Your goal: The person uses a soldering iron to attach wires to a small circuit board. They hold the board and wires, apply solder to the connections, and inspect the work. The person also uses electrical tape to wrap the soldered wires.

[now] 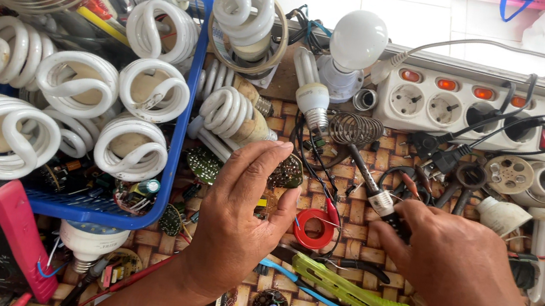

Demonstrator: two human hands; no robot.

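Centrally, left hand (241, 207) pinching round studded circuit board (286, 171), right hand (450, 260) gripping soldering iron (373, 192).

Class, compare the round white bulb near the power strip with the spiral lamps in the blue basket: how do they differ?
The round bulb has a smooth globe; the spiral lamps are coiled tubes. The round bulb stands alone on the woven table; the spiral lamps crowd together in the blue basket. Both are white.

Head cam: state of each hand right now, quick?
Left hand: closed around a small round green circuit board.
Right hand: closed on the black handle of a soldering iron.
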